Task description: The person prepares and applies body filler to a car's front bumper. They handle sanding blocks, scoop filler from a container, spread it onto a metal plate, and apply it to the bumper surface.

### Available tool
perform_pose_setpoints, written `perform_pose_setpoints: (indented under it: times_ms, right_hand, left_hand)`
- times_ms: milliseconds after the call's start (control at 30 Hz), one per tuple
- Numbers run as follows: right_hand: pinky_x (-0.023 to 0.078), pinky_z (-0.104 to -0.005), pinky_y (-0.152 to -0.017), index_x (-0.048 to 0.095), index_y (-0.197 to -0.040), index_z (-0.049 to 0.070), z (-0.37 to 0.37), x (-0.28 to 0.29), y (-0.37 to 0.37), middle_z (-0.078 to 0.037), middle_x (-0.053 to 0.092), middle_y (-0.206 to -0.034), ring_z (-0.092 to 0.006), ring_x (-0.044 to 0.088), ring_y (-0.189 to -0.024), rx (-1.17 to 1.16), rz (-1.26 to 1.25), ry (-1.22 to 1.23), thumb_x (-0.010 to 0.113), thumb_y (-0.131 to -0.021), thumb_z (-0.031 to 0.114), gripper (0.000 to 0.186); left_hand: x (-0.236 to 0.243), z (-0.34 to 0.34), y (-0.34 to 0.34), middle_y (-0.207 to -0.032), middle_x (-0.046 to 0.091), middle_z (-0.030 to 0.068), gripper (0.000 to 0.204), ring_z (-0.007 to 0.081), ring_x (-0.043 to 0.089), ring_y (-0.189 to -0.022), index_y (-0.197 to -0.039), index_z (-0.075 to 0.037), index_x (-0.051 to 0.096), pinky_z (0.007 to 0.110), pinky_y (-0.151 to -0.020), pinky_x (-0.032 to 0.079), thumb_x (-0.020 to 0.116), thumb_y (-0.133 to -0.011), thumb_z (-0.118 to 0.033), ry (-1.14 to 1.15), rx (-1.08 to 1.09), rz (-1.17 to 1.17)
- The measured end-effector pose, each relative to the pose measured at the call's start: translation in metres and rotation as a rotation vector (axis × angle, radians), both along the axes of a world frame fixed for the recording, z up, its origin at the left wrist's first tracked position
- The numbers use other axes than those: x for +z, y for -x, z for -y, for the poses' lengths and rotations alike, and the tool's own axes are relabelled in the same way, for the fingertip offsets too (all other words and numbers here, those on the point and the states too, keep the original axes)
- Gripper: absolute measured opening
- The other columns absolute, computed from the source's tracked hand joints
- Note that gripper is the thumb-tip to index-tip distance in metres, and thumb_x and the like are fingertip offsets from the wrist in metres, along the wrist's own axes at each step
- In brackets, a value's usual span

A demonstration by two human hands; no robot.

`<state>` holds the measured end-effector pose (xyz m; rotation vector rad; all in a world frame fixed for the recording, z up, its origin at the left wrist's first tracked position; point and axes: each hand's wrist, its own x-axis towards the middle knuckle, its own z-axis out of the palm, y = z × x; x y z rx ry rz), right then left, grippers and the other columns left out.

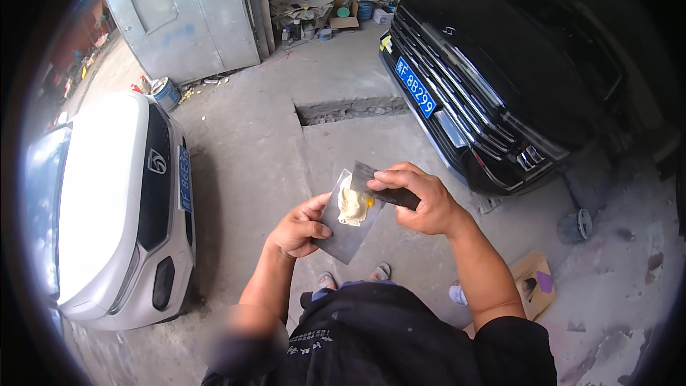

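Fingers (391,175) of the right hand (421,200) are closed around a dark spreader blade (368,177), pressing its edge into a lump of pale yellow filler paste (351,205). The paste sits on a flat grey mixing plate (348,232), which the left hand (299,229) grips from below and at the side, thumb curled over its near left edge, at chest height in the middle of the scene. Mixing this well looks like a matter of keeping the plate level and dragging the blade flat through the lump, folding it back on itself so the darker yellow streak blends evenly (scooping too steeply would likely push paste off the far edge). Below the hands lies the bare concrete floor (264,143), with the person's sandalled toes near. A white car (114,200) stands to the left, a black car (493,78) to the far right, a piece of cardboard (536,282) near right, and cans and clutter (321,14) against the far wall.
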<state>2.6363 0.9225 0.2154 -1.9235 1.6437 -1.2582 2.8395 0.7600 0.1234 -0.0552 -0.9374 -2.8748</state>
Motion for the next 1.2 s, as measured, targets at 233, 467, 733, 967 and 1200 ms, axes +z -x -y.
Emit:
perform_pose_setpoints:
  times_ms: [233, 467, 733, 967, 1200]
  right_hand:
    - [0.048, -0.0352, -0.095, 0.046, -0.13, 0.003, -0.031, -0.04, 0.018, -0.015, 0.061, -0.121, -0.0215, 0.062, -0.107, -0.173, 0.67, 0.078, 0.055, -0.076, -0.008, 0.056]
    - [0.05, -0.0347, -0.091, 0.04, -0.135, 0.003, -0.032, -0.073, -0.017, -0.014, 0.063, -0.114, -0.0191, 0.062, -0.102, -0.153, 1.197, -0.233, 0.062, -0.075, -0.006, 0.064]
    - [0.049, -0.0345, -0.093, 0.037, -0.138, 0.005, -0.011, -0.033, -0.014, -0.016, 0.062, -0.116, -0.0212, 0.061, -0.105, -0.021, 1.36, -0.034, 0.062, -0.076, -0.005, 0.067]
    - [0.041, -0.0375, -0.104, 0.037, -0.139, 0.003, -0.038, 0.008, -0.001, -0.017, 0.061, -0.12, -0.0248, 0.057, -0.117, 0.047, 0.653, 0.205, 0.054, -0.077, -0.009, 0.065]
    - [0.043, -0.0351, -0.102, 0.047, -0.131, 0.004, -0.024, -0.002, -0.02, -0.012, 0.066, -0.117, -0.0215, 0.058, -0.118, 0.066, 0.422, -0.074, 0.054, -0.069, -0.011, 0.064]
  left_hand:
    - [0.018, -0.006, 0.0, -0.132, 0.054, 0.0137, 0.073, 0.026, 0.054, -0.121, -0.142, -0.003, 0.038, 0.041, -0.1, 0.046, 0.053, -0.072, 0.014, 0.019, 0.164, -0.048]
    - [0.029, -0.031, 0.019, -0.142, 0.043, 0.0142, 0.06, 0.0284, 0.043, -0.13, -0.146, -0.004, 0.029, 0.044, -0.108, 0.036, 0.051, -0.092, -0.015, 0.098, 0.305, -0.13]
    - [0.005, -0.036, 0.028, -0.138, 0.042, 0.012, 0.048, 0.0229, 0.046, -0.124, -0.137, -0.002, 0.047, 0.037, -0.102, 0.039, 0.038, -0.103, -0.034, 0.846, 0.477, -0.083]
    - [0.007, -0.017, 0.005, -0.131, 0.049, 0.0216, 0.065, 0.0452, 0.06, -0.105, -0.141, -0.005, 0.033, 0.056, -0.07, 0.056, 0.053, -0.093, -0.044, -0.151, -0.041, 0.035]
    - [-0.011, -0.035, 0.004, -0.131, 0.049, 0.0221, 0.068, 0.0467, 0.059, -0.103, -0.141, -0.007, 0.034, 0.057, -0.071, 0.055, 0.054, -0.091, -0.049, -0.341, -0.2, -0.122]
